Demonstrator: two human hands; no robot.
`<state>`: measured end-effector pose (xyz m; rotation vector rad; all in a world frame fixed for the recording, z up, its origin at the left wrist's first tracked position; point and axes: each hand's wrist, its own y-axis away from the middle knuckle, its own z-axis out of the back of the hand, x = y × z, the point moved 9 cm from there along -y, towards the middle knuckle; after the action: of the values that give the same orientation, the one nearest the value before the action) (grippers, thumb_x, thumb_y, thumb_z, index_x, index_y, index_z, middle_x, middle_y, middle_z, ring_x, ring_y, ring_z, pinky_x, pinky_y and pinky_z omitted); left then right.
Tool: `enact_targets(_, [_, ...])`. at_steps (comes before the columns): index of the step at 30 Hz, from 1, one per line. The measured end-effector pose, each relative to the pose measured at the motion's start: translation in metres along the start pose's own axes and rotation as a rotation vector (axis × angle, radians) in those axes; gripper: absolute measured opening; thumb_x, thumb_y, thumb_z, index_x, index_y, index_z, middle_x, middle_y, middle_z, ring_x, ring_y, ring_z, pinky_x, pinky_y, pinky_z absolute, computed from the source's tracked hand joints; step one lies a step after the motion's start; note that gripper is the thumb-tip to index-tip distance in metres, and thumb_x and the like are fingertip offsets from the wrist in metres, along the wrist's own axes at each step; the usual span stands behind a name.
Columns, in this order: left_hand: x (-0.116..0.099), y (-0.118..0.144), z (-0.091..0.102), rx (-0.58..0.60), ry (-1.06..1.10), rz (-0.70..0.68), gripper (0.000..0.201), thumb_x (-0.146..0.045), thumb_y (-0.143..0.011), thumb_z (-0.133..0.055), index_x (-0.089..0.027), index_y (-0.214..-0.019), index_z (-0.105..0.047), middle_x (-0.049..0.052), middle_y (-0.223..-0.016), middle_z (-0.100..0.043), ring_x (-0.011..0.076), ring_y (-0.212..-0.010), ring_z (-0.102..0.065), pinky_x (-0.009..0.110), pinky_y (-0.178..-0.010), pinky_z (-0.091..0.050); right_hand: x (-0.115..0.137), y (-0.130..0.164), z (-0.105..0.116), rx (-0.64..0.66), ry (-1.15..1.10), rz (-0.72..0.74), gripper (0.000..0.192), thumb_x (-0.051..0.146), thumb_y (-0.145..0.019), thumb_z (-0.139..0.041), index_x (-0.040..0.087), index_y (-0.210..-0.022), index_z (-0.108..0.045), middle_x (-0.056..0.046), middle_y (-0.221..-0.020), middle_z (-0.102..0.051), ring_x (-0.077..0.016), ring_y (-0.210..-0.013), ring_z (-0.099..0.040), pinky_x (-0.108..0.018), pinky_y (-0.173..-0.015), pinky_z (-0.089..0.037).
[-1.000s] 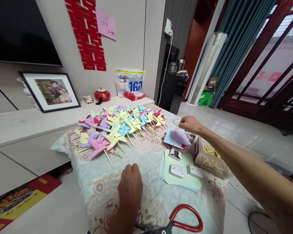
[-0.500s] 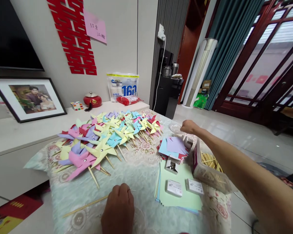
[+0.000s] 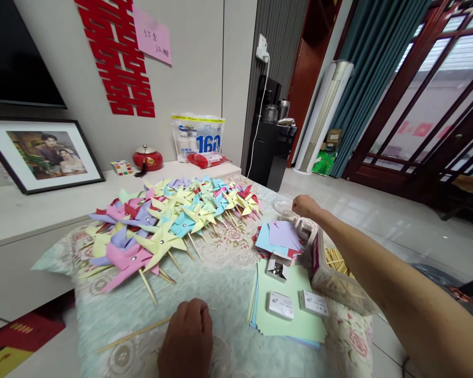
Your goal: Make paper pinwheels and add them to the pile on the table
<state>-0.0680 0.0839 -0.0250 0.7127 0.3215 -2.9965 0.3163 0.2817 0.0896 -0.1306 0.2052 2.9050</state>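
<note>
My left hand (image 3: 188, 333) lies low on the table with its fingers curled around a thin wooden stick (image 3: 132, 334). One end of the stick points left, and a short tip shows past the fingers. My right hand (image 3: 305, 205) reaches far forward, closed, at the edge of a clear plastic container (image 3: 284, 208); what its fingers hold, if anything, is hidden. Many paper pinwheels (image 3: 183, 224) on sticks are piled on the left. Cut paper squares (image 3: 282, 234) lie near my right forearm. An open small box (image 3: 277, 269) holds shiny metal bits.
Green paper sheets (image 3: 291, 328) bear two small white boxes, one of them here (image 3: 280, 306). A plastic tub (image 3: 319, 273) of wooden sticks stands under my right arm. Behind the floral tablecloth (image 3: 236, 268), a white cabinet (image 3: 27, 220) carries a framed photo and a red pot (image 3: 148, 159).
The view has shifted slightly. My left hand stays on the stick, and my right hand stays closed by the clear container, with hardly any movement.
</note>
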Motion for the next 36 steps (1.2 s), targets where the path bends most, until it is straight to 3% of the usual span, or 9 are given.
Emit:
enact_targets(3, [0.002, 0.000, 0.007, -0.029, 0.069, 0.082, 0.018, -0.020, -0.092, -0.044, -0.024, -0.091, -0.061, 0.005, -0.091, -0.070, 0.0220, -0.088, -0.066, 0.030, -0.070, -0.043, 0.009, 0.012, 0.014, -0.047, -0.006, 0.015, 0.028, 0.032, -0.096, -0.060, 0.016, -0.120, -0.063, -0.011, -0.121, -0.064, -0.0230, -0.104, -0.065, -0.041, -0.088, -0.055])
enact_targets(5, [0.002, 0.000, 0.011, -0.042, 0.130, 0.136, 0.020, -0.018, -0.092, -0.043, -0.022, -0.096, -0.062, 0.007, -0.096, -0.073, 0.0231, -0.091, -0.068, 0.031, -0.075, -0.045, 0.026, 0.023, 0.023, -0.066, -0.033, 0.077, 0.020, 0.020, -0.095, -0.056, 0.010, -0.101, -0.072, -0.016, -0.102, -0.072, -0.0260, -0.100, -0.067, -0.033, -0.085, -0.051])
enact_targets(8, [0.009, -0.001, 0.016, -0.056, 0.250, 0.239, 0.022, -0.019, -0.091, -0.043, -0.020, -0.100, -0.063, 0.009, -0.095, -0.075, 0.0251, -0.090, -0.069, 0.033, -0.077, -0.046, 0.068, 0.051, 0.025, -0.037, -0.120, 0.233, 0.019, 0.017, -0.088, -0.056, 0.013, -0.094, -0.074, -0.008, -0.085, -0.075, -0.0212, -0.084, -0.071, -0.025, -0.073, -0.047])
enact_targets(10, [0.016, 0.000, 0.019, -0.092, 0.359, 0.300, 0.021, -0.021, -0.089, -0.046, -0.020, -0.100, -0.063, 0.007, -0.090, -0.076, 0.0248, -0.086, -0.070, 0.034, -0.077, -0.047, 0.107, 0.083, 0.016, 0.021, -0.202, 0.382, 0.016, 0.020, -0.086, -0.059, 0.018, -0.090, -0.074, -0.001, -0.079, -0.075, -0.0145, -0.070, -0.069, -0.021, -0.067, -0.044])
enact_targets(14, [0.035, 0.004, 0.021, -0.179, 0.640, 0.428, 0.021, -0.028, -0.087, -0.046, -0.022, -0.097, -0.063, 0.003, -0.082, -0.074, 0.0194, -0.070, -0.068, 0.031, -0.068, -0.050, 0.197, 0.171, -0.017, 0.158, -0.373, 0.795, 0.015, 0.011, -0.078, -0.059, 0.016, -0.081, -0.073, 0.000, -0.070, -0.071, -0.0132, -0.065, -0.062, -0.021, -0.063, -0.039])
enact_targets(18, [0.044, 0.005, 0.018, -0.233, 0.811, 0.498, 0.020, -0.029, -0.084, -0.048, -0.021, -0.095, -0.063, 0.001, -0.078, -0.072, 0.0148, -0.057, -0.064, 0.027, -0.058, -0.050, 0.246, 0.213, -0.055, 0.177, -0.247, 0.941, 0.017, 0.010, -0.078, -0.060, 0.017, -0.083, -0.075, -0.002, -0.076, -0.073, -0.0131, -0.066, -0.058, -0.022, -0.061, -0.035])
enact_targets(22, [0.046, 0.005, 0.018, -0.261, 0.859, 0.512, 0.020, -0.027, -0.082, -0.048, -0.020, -0.094, -0.062, 0.000, -0.075, -0.070, 0.0130, -0.052, -0.061, 0.024, -0.052, -0.048, 0.260, 0.207, -0.073, 0.174, -0.193, 0.923, 0.011, 0.021, -0.082, -0.065, 0.017, -0.086, -0.074, -0.004, -0.078, -0.073, -0.0150, -0.069, -0.058, -0.023, -0.060, -0.033])
enact_targets(27, [0.047, 0.004, 0.016, -0.257, 0.868, 0.518, 0.019, -0.027, -0.082, -0.048, -0.020, -0.093, -0.062, 0.000, -0.074, -0.069, 0.0126, -0.051, -0.061, 0.024, -0.050, -0.046, 0.267, 0.203, -0.077, 0.200, -0.148, 0.950, 0.024, 0.026, -0.080, -0.067, 0.019, -0.103, -0.071, -0.003, -0.085, -0.074, -0.0148, -0.071, -0.061, -0.022, -0.060, -0.035])
enact_targets(36, [0.047, 0.004, 0.016, -0.249, 0.879, 0.545, 0.020, -0.027, -0.082, -0.048, -0.019, -0.092, -0.063, 0.000, -0.073, -0.069, 0.0126, -0.050, -0.060, 0.024, -0.050, -0.046, 0.282, 0.215, -0.081, 0.219, -0.025, 0.999, 0.024, 0.018, -0.076, -0.058, 0.011, -0.089, -0.077, -0.017, -0.085, -0.077, -0.0247, -0.075, -0.068, -0.029, -0.063, -0.039])
